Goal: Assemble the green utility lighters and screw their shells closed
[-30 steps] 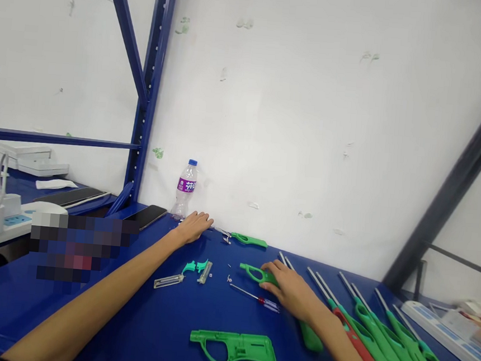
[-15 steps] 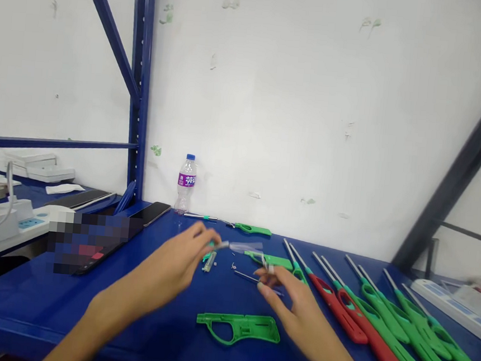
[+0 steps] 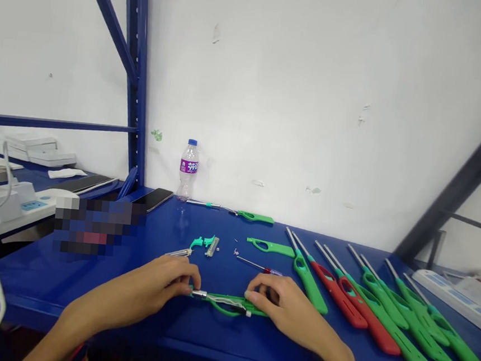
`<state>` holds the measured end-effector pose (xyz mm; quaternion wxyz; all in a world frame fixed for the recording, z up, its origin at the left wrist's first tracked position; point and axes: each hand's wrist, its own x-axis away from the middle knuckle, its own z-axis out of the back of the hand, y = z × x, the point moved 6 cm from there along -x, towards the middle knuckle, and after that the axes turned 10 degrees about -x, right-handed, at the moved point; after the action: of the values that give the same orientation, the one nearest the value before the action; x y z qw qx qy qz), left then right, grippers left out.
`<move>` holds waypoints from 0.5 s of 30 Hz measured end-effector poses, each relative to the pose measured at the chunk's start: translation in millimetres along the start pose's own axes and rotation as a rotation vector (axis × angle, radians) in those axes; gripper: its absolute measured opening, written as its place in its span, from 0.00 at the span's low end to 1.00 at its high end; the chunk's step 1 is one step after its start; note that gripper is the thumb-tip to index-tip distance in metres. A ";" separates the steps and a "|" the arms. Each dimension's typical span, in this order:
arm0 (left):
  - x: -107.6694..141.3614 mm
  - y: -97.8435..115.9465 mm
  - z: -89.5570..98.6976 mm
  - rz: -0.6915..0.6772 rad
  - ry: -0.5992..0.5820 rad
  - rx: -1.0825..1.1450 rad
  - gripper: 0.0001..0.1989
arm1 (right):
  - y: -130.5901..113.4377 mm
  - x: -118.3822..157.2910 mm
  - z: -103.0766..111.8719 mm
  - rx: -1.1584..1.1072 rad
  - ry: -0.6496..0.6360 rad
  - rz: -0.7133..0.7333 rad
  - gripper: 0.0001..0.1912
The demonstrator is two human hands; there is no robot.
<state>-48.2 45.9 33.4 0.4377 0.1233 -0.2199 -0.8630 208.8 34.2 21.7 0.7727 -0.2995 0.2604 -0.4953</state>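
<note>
My left hand (image 3: 168,280) is closed on a short metal tube (image 3: 199,294) at the left end of a green lighter shell half (image 3: 218,308). White wires (image 3: 225,300) run from the tube along the shell to a small black part with a pale tip (image 3: 241,310). At the shell's right end my right hand (image 3: 282,302) pinches its edge, and the fingers hide part of it. Beyond my hands lie teal plastic pieces (image 3: 197,243), a clear fuel tank (image 3: 212,248), a metal tube piece (image 3: 180,252) and a screwdriver (image 3: 258,266).
Another green shell half (image 3: 274,248) lies behind the screwdriver. Several long green and red lighters (image 3: 373,325) fill the right side. A disassembled lighter (image 3: 255,217) and a plastic bottle (image 3: 188,170) stand near the wall. Left are a phone (image 3: 157,199) and a power strip (image 3: 40,208).
Both hands have come down and nearer to the green shell half at the front. The metal tube and wires now lie along it; a clear piece seen between my hands earlier is out of sight.
</note>
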 end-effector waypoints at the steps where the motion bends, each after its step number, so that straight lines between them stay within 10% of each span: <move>1: -0.2 -0.3 0.0 0.008 -0.004 0.007 0.11 | 2.0 -1.1 -1.1 0.006 0.000 -0.009 0.14; 15: -7.0 10.2 -0.5 -0.005 0.095 0.014 0.10 | 5.6 -3.6 -4.2 0.075 0.016 -0.028 0.12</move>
<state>-36.7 46.1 38.1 0.4447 0.1676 -0.2048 -0.8557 208.0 38.5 15.2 0.7742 -0.2703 0.2436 -0.5179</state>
